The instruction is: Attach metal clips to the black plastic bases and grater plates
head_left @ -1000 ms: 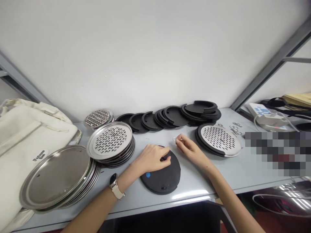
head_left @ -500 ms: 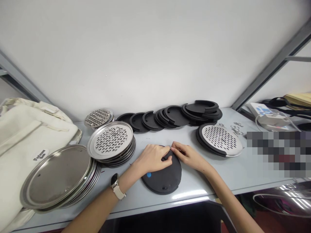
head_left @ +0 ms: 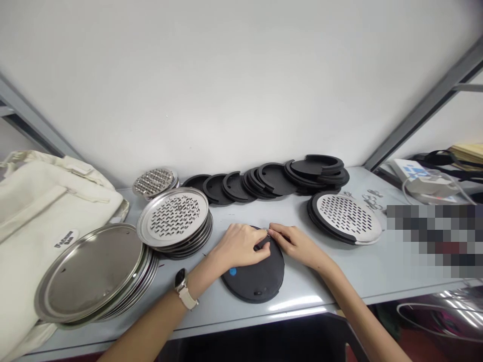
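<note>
A round black plate (head_left: 253, 281) with a blue dot lies on the table between my hands. My left hand (head_left: 243, 245), reaching in from the left, curls its thumb and index finger around a small black piece (head_left: 262, 243) near the plate's far edge. Just right of it, my right hand (head_left: 296, 244) has its fingertips pressed together at the same edge, meeting my left index fingertip. A tiny shiny bit shows there, too small to name. A watch (head_left: 181, 279) is on my left wrist.
Left stand stacks of metal grater discs (head_left: 173, 217) and metal lids (head_left: 94, 276), beside a cream bag (head_left: 30, 206). Black rimmed discs (head_left: 277, 179) line the wall. A grater disc in a black holder (head_left: 349, 218) and small metal rings (head_left: 372, 201) lie right.
The view has shifted slightly, so everything sits a little further right. Both hands keep nearly the same hold at the plate's far edge.
</note>
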Demonstrator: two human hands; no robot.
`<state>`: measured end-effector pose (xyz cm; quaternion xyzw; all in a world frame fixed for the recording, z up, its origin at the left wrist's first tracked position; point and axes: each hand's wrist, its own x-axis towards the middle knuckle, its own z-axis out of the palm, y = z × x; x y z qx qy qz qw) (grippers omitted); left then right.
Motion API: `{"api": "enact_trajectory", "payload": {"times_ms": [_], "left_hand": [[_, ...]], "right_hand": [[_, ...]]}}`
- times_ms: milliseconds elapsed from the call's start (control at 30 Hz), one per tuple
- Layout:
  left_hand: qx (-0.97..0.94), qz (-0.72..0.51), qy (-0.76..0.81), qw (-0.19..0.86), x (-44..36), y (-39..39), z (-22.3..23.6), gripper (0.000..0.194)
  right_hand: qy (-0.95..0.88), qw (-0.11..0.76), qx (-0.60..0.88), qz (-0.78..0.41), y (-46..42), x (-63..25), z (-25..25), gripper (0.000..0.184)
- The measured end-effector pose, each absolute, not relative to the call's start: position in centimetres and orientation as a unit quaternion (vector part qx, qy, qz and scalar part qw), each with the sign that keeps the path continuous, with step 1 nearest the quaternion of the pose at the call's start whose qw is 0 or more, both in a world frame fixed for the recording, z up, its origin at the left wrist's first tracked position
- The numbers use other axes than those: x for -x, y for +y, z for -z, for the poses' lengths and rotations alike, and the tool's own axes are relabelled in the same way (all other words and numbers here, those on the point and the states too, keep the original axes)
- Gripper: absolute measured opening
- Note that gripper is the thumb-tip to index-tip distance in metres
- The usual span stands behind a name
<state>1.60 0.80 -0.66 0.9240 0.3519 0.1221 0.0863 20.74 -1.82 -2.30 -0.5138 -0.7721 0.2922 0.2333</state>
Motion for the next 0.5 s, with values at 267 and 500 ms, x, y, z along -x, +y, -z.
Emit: {"api": "enact_trajectory", "payload": {"times_ms": [267, 500], "left_hand": [[-0.925, -0.116, 0.351, 0.083, -1.77, 0.77, 0.63, 0.021], [-0.925, -0.119, 0.351, 0.084, -1.8, 0.71, 0.76, 0.02]], "right_hand": [[-0.772, 0.227, 0.531, -0.265, -2.18, -20.29, 2.22, 0.031], [-0.77, 0.228, 0.538, -0.255, -2.37, -20.11, 2.29, 0.029]]}}
